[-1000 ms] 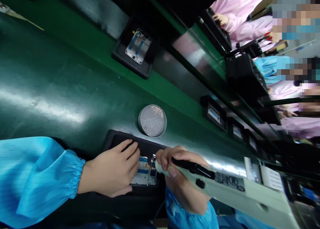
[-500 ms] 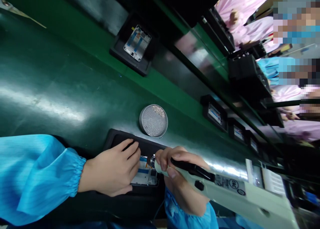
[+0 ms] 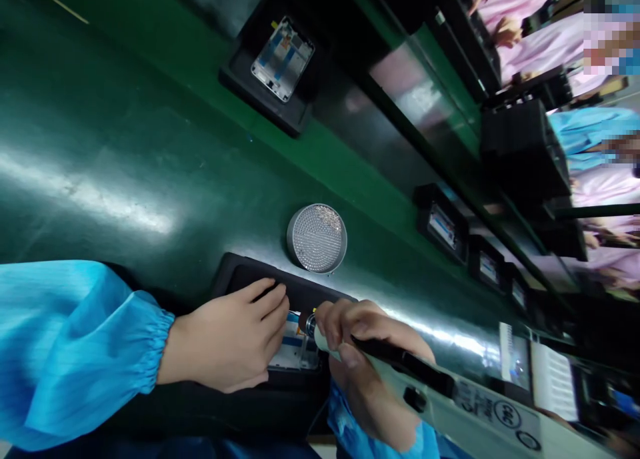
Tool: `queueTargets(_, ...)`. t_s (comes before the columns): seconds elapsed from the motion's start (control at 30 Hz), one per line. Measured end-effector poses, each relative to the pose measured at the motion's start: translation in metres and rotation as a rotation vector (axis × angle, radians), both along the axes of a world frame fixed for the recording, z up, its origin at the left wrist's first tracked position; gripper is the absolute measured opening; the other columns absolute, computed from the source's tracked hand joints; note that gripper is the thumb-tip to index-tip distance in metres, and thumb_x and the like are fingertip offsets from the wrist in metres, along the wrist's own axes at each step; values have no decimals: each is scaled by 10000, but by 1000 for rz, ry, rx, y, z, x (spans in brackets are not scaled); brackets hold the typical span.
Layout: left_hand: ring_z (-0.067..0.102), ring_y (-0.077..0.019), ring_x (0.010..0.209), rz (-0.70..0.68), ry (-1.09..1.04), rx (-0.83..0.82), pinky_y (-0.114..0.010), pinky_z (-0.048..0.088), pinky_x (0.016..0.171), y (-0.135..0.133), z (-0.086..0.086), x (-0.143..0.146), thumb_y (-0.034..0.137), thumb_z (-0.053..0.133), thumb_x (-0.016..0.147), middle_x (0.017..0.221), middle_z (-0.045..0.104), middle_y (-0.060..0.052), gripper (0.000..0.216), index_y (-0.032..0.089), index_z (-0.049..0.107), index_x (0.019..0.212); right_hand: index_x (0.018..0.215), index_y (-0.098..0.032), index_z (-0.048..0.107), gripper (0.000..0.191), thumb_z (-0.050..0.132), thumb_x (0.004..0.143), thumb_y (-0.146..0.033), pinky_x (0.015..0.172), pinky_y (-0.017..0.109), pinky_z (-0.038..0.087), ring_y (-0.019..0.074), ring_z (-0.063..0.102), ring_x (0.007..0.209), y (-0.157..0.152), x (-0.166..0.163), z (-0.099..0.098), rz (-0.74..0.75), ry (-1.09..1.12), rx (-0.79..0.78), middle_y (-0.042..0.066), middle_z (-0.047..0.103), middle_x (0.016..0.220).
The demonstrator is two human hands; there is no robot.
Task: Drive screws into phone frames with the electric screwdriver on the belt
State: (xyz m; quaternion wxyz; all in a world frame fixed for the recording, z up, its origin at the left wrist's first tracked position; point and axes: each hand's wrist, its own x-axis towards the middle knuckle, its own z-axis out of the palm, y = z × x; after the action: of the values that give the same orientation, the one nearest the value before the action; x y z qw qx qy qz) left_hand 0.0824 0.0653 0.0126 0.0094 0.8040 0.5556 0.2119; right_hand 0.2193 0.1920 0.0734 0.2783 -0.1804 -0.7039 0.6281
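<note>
My right hand (image 3: pixel 367 352) is wrapped around a pale green electric screwdriver (image 3: pixel 450 405) with a black lever along its side. The tool lies nearly level, and its thin bit points left, over a phone frame (image 3: pixel 295 355) with blue strips. Whether the bit touches a screw cannot be made out. The frame lies in a black tray (image 3: pixel 240 267). My left hand (image 3: pixel 227 339) rests over the frame's left part, fingers stretched out flat, hiding much of it. Just beyond the tray stands a round grey dish (image 3: pixel 317 239) with a dotted plate and small screws heaped at its far side.
Another phone frame (image 3: pixel 283 59) sits in a black tray (image 3: pixel 245 89) on the dark strip beyond the green bench (image 3: pixel 125 152). More trayed frames (image 3: pixel 443 225) line up to the right. A white slotted box (image 3: pixel 555 379) is at the right. Other people in pink and blue work across the line.
The camera view has shifted slightly, so the bench items appear moved. Both hands keep nearly the same pose, and the screwdriver's bit stays over the phone frame.
</note>
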Motion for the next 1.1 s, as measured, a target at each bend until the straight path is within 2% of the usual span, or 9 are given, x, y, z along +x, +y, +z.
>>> queueTargets(0.3, 600, -369, 1200, 3, -23, -36, -481, 416, 1084, 0, 0, 2, 485, 600, 886, 1243, 655, -242, 521, 33, 676, 1135, 1008, -269, 659, 243, 653, 812, -126, 586, 377, 521, 157, 576, 649, 11, 0, -10, -3, 2, 14, 3, 593, 754)
queueTargets(0.4, 600, -361, 1190, 20, -46, -84, -477, 442, 1063, 1, 7, 1, 448, 681, 844, 1230, 653, -237, 485, 50, 657, 1120, 1016, -285, 691, 283, 666, 769, -148, 561, 361, 489, 154, 564, 615, 30, -5, 4, -58, 97, 26, -3, 614, 731)
queueTargets(0.5, 617, -347, 1122, 25, -26, -154, -463, 505, 986, 2, 17, 0, 411, 764, 780, 1187, 655, -219, 463, 74, 644, 1074, 873, -236, 714, 244, 665, 665, -118, 539, 343, 446, 140, 531, 552, 54, -5, 27, -275, 235, 39, -18, 583, 633)
queueTargets(0.6, 643, -314, 981, 0, 112, -42, -457, 548, 871, -3, 31, 4, 198, 676, 838, 1099, 663, -197, 381, 45, 608, 1179, 765, -208, 690, 210, 638, 590, -102, 516, 334, 416, 143, 510, 500, 74, 2, 42, -428, 301, 17, -28, 533, 517)
queueTargets(0.67, 640, -292, 917, -19, 178, 65, -454, 550, 827, -9, 40, 9, 73, 556, 874, 1034, 663, -177, 394, 21, 568, 1265, 740, -195, 674, 211, 628, 560, -95, 508, 323, 405, 134, 498, 479, 84, 9, 46, -465, 355, -15, -34, 520, 490)
queueTargets(0.73, 630, -278, 875, -31, 185, 107, -440, 549, 792, -16, 49, 14, 26, 490, 892, 976, 658, -160, 385, 0, 567, 1268, 730, -180, 665, 227, 617, 528, -89, 501, 311, 396, 124, 497, 472, 90, 15, 48, -485, 423, -35, -40, 526, 498)
queueTargets(0.87, 612, -252, 825, -95, 100, 64, -398, 537, 735, -22, 64, 17, 5, 432, 918, 915, 653, -141, 335, -15, 615, 1199, 699, -170, 657, 223, 601, 500, -88, 480, 306, 393, 119, 501, 445, 95, 21, 52, -495, 488, -17, -59, 514, 489)
queueTargets(1.1, 631, -265, 960, -189, 20, -118, -417, 552, 825, -19, 75, 11, 63, 361, 988, 1058, 686, -160, 349, 41, 632, 1206, 673, -186, 652, 150, 653, 537, -122, 450, 326, 408, 125, 505, 429, 98, 23, 53, -531, 539, 84, -55, 506, 513)
